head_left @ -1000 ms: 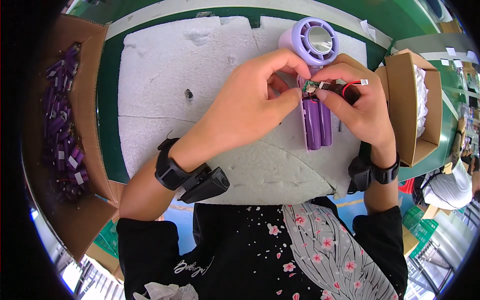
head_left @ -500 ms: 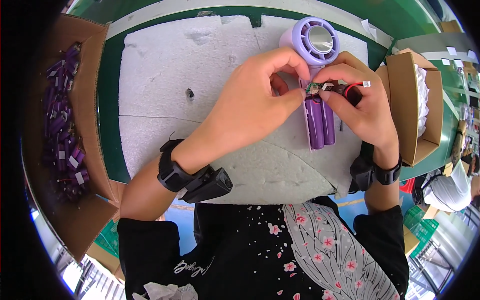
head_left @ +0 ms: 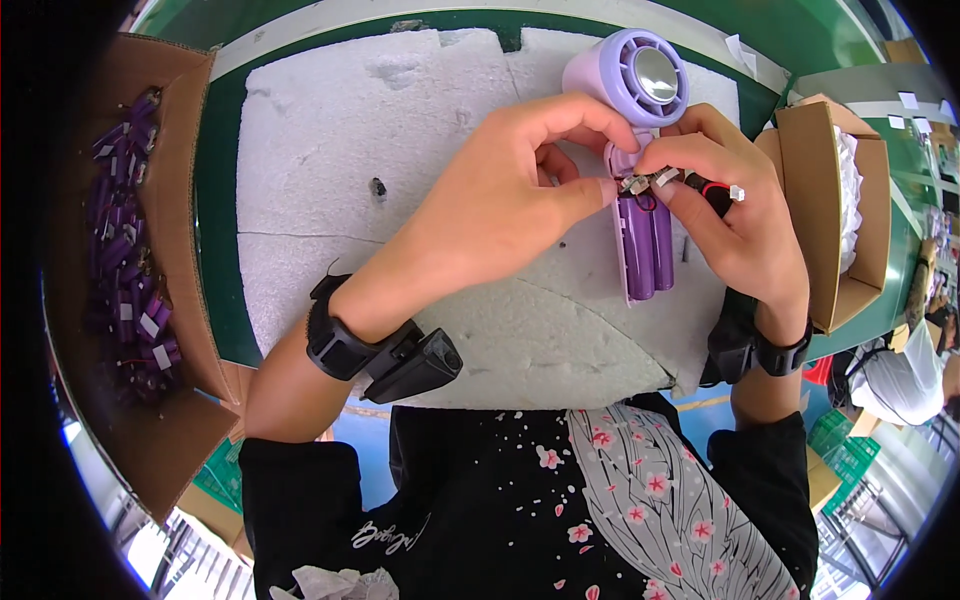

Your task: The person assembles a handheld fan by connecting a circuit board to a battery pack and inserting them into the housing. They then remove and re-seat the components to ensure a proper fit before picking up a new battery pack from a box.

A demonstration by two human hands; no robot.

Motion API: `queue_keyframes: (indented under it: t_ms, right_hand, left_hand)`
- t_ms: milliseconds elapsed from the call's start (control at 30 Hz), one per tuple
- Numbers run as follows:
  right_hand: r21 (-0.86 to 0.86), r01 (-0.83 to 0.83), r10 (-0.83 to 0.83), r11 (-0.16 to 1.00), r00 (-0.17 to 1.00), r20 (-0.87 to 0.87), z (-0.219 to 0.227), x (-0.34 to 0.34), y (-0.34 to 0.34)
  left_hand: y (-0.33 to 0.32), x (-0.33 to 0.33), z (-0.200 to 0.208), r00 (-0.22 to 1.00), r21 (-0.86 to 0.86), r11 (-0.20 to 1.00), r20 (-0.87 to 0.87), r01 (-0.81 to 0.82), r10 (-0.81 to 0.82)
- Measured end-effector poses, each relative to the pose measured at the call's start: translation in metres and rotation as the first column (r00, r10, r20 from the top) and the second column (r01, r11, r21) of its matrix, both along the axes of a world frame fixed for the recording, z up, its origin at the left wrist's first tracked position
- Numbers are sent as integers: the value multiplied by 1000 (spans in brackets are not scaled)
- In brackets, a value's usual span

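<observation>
A lilac handheld fan (head_left: 608, 82) lies on a foam slab with its round head at the far end and its handle toward me. The handle shell (head_left: 626, 268) is uncovered, and two purple battery cells (head_left: 640, 250) sit side by side in it. Above the cells is a small circuit board (head_left: 634, 186) with thin wires. My right hand (head_left: 745, 190) pinches the board's right part between thumb and index finger; a white wire connector (head_left: 737, 193) sticks out over that hand. My left hand (head_left: 490, 190) grips the fan's handle near the neck, its thumb tip touching the board's left edge.
On the left stands a cardboard box (head_left: 185, 250) with many purple battery packs (head_left: 125, 240). Another cardboard box (head_left: 812, 220) with white wrapping (head_left: 847, 200) is on the right. A small black piece (head_left: 378, 187) lies on the white foam slab (head_left: 310, 160).
The fan and both hands have shifted slightly to the right, and the fan's head has turned a little. The board has tilted, showing less of its green face.
</observation>
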State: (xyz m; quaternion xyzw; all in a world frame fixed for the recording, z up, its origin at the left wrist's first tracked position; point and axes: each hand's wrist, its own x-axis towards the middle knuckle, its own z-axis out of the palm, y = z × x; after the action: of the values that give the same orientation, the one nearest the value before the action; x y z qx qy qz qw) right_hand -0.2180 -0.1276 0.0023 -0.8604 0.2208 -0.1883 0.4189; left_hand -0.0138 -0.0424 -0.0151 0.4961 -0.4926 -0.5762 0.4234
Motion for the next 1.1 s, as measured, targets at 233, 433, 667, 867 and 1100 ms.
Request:
queue_keyframes:
  t_ms: [233, 433, 667, 867, 1100]
  right_hand:
    - [-15, 4, -4, 1000, 1000, 15, 0, 1, 2]
    - [18, 7, -7, 1000, 1000, 14, -4, 0, -1]
    - [7, 9, -9, 1000, 1000, 22, -2, 2, 2]
    - [13, 31, -32, 999, 999, 19, -3, 1, 2]
    - [48, 41, -42, 998, 999, 18, -1, 1, 2]
  left_hand:
    - [-1, 1, 0, 1000, 8, 1000, -15, -3, 3]
    - [-2, -3, 4, 998, 11, 999, 49, -45, 44]
    - [0, -8, 0, 992, -4, 994, 67, -106, 106]
    - [2, -9, 5, 987, -13, 995, 124, -101, 101]
    - [6, -13, 3, 941, -158, 986, 324, -51, 100]
